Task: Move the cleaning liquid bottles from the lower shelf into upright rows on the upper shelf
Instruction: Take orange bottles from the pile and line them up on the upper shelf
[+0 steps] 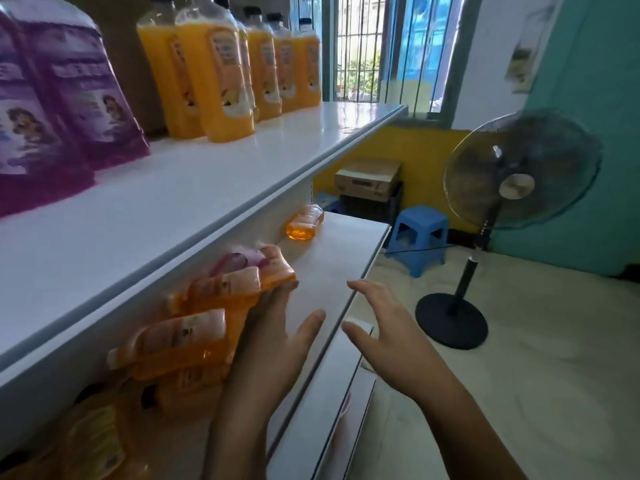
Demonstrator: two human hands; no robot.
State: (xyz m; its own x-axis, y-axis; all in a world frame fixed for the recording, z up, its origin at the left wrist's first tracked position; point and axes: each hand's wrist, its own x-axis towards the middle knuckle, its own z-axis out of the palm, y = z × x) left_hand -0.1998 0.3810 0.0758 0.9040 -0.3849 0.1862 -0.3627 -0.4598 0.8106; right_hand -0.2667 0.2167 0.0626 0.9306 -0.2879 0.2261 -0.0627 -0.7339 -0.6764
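Several orange cleaning liquid bottles lie on their sides in a heap on the lower shelf, with a purple bottle lying behind them. One more orange bottle lies alone at the far end. My left hand reaches under the upper shelf, fingers spread and touching the nearest lying orange bottle without closing on it. My right hand hovers open over the lower shelf's front edge, holding nothing. On the upper shelf stand several orange bottles upright in rows and two purple bottles.
A black standing fan stands on the floor to the right. A blue plastic stool and a cardboard box sit beyond the shelf end, below a barred window. A yellow bottle lies at the lower left.
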